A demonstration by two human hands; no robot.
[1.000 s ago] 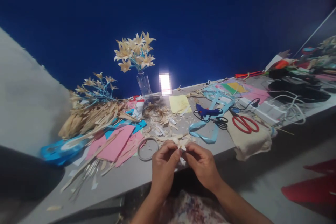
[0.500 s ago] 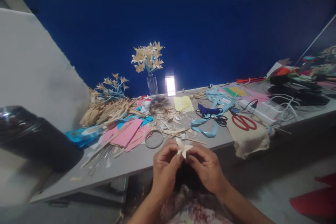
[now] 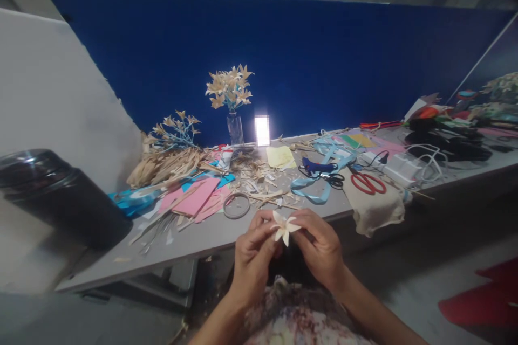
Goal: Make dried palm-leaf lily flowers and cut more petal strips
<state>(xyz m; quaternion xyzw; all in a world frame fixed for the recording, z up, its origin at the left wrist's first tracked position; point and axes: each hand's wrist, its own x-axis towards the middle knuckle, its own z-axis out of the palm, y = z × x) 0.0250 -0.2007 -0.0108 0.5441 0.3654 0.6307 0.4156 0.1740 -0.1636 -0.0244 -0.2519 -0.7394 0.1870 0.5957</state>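
Observation:
Between both hands, in front of the table's near edge, is a cream handmade flower (image 3: 285,227) with several pointed petals, its face turned up toward me. My left hand (image 3: 254,245) pinches it from the left, thumb and fingers closed just under the petals. From the other side my right hand (image 3: 320,242) grips it too, its fingertips at a right-hand petal. The back of the flower and any stem are hidden by my fingers. Nearest on the table is a grey tape ring (image 3: 237,206), lying flat beyond my left hand.
A glass vase (image 3: 235,128) holds a bunch of similar flowers (image 3: 229,86). Dried husks (image 3: 165,168), pink paper (image 3: 198,197) and scraps lie left. Black scissors (image 3: 332,179), red-handled scissors (image 3: 368,183) on a cloth (image 3: 374,207), and a power strip (image 3: 399,170) lie right. A black flask (image 3: 65,199) stands far left.
The flower has tilted and its petals show more fully toward me. Both hands stay on it, with the right fingers shifted slightly. My view has turned a little.

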